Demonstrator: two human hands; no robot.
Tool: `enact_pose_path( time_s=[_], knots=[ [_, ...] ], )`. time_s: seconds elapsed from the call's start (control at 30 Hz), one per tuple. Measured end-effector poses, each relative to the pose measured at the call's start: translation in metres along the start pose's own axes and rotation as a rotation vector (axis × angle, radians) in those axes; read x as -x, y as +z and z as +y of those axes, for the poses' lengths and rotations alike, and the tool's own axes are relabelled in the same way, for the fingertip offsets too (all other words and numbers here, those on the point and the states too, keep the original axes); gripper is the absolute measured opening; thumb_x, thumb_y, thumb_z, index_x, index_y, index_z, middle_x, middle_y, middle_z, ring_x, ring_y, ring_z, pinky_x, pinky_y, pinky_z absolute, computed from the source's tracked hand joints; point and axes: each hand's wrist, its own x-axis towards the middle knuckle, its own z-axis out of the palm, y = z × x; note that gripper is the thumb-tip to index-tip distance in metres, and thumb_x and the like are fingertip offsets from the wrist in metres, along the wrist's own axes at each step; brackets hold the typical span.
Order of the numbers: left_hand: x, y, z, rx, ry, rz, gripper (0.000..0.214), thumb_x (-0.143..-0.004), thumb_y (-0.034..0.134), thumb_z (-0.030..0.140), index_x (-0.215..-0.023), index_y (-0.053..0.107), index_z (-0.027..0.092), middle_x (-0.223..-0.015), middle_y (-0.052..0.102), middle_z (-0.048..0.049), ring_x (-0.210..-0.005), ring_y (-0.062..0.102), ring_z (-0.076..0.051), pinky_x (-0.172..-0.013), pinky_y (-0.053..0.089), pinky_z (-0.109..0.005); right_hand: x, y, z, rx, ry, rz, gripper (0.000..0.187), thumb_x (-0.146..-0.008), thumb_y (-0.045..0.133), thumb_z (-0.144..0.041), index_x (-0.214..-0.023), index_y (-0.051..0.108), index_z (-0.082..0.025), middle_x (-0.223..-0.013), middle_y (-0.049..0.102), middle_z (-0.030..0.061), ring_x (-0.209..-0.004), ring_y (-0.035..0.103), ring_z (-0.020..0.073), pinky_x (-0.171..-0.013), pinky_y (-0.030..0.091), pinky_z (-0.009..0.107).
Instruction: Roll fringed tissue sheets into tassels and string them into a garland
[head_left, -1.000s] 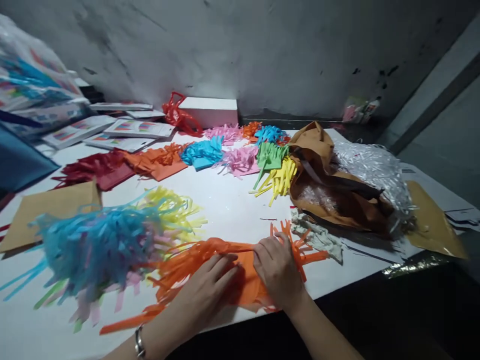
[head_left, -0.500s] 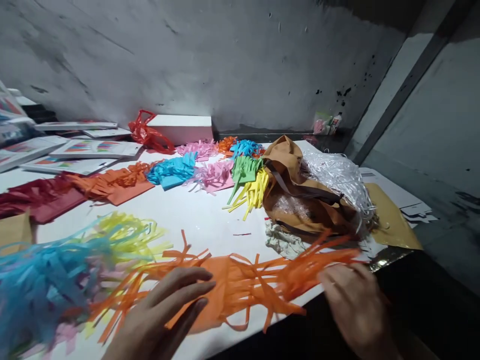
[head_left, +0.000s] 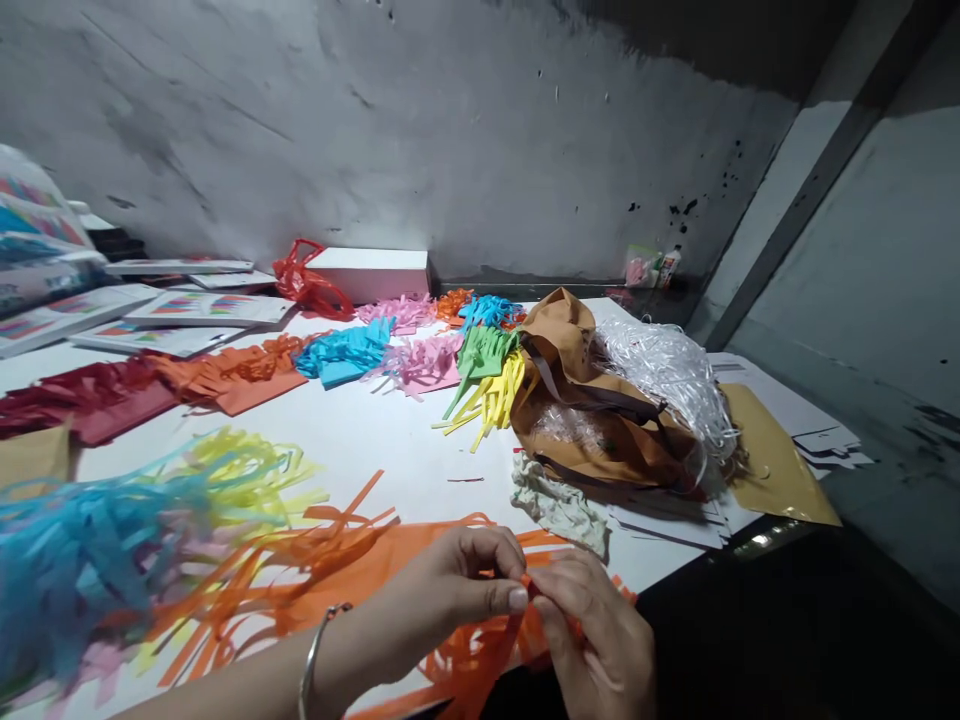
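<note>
Pinched between both thumbs & forefingers: one strip of fringed orange paper sheet [head_left: 352, 570], near table edge. Left hand [head_left: 457, 590] & right hand [head_left: 592, 640] touching at fingertips, equally close. Sheet's long axis runs left-right, bulk lying left of grip, beside blue-yellow shredded paper pile [head_left: 112, 540].

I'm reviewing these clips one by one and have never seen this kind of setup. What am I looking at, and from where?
There is no machine here. A camera worn on a person's head looks forward and down at their two bare hands. The left hand, with a thin metal bangle on its wrist, and the right hand meet at the fingertips, pinching a bit of the orange fringed paper sheet at the near edge of the white table. Farther back lie more fringed paper bundles in several colours, a brown cloth bag, shredded white strips and a white box.
</note>
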Motion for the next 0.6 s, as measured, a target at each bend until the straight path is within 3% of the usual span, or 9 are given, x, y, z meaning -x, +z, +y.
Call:
enact_pose_path(
  time_s=[0.07, 0.17, 0.27, 0.37, 0.47, 0.6],
  knots=[
    [-0.004, 0.003, -0.002, -0.058, 0.059, 0.060, 0.041, -0.064, 0.088, 0.048, -0.067, 0.069, 0.012, -0.072, 0.063, -0.0019, -0.066, 0.054, -0.011, -0.062, 0.042, -0.021, 0.013, 0.008, 0.003, -0.022, 0.121, 0.070, 0.019, -0.095, 0.063, -0.023, -0.113, 0.068, -0.020, -0.096, 0.075, 0.0062, -0.086, 0.073, 0.0176, -0.077, 0.061, 0.028],
    [-0.009, 0.003, 0.000, -0.256, 0.058, 0.017, 0.042, -0.076, 0.077, 0.053, -0.075, 0.072, 0.011, -0.065, 0.063, -0.0030, -0.059, 0.055, -0.013, -0.057, 0.043, -0.022, 0.026, 0.014, 0.008, 0.044, 0.225, 0.131, 0.024, -0.090, 0.068, -0.015, -0.112, 0.070, -0.025, -0.097, 0.076, 0.0029, -0.084, 0.074, 0.0156, -0.077, 0.061, 0.023],
    [-0.013, 0.001, 0.007, -0.587, 0.191, -0.015, 0.031, -0.089, 0.065, 0.043, -0.089, 0.072, 0.013, -0.072, 0.068, -0.0054, -0.062, 0.058, -0.014, -0.060, 0.044, -0.022, 0.031, 0.014, 0.012, 0.109, 0.263, 0.133, 0.024, -0.091, 0.064, -0.016, -0.112, 0.071, -0.027, -0.095, 0.077, 0.0016, -0.081, 0.075, 0.0157, -0.078, 0.061, 0.024],
    [-0.016, 0.004, 0.013, -0.855, 0.342, -0.008, 0.021, -0.093, 0.056, 0.029, -0.084, 0.068, 0.015, -0.074, 0.067, -0.0041, -0.061, 0.053, -0.011, -0.057, 0.040, -0.020, 0.033, 0.019, 0.016, 0.165, 0.370, 0.136, 0.022, -0.093, 0.062, -0.027, -0.115, 0.068, -0.026, -0.086, 0.076, 0.0012, -0.074, 0.075, 0.0160, -0.070, 0.061, 0.023],
    [-0.023, 0.008, 0.014, -0.949, 0.380, 0.016, 0.020, -0.094, 0.051, 0.025, -0.080, 0.062, 0.015, -0.071, 0.063, -0.0025, -0.058, 0.049, -0.010, -0.053, 0.037, -0.019, 0.036, 0.027, 0.023, 0.188, 0.444, 0.110, 0.026, -0.098, 0.054, -0.039, -0.116, 0.065, -0.025, -0.091, 0.077, 0.0036, -0.082, 0.076, 0.0183, -0.071, 0.061, 0.023],
    [-0.043, 0.012, 0.018, -0.995, 0.374, -0.004, 0.020, -0.093, 0.052, 0.025, -0.077, 0.059, 0.015, -0.069, 0.062, -0.0006, -0.057, 0.048, -0.010, -0.052, 0.037, -0.018, 0.039, 0.029, 0.037, 0.163, 0.476, 0.069, 0.033, -0.104, 0.039, -0.040, -0.103, 0.069, -0.025, -0.098, 0.076, 0.0061, -0.088, 0.075, 0.0184, -0.075, 0.060, 0.023]
  ],
)
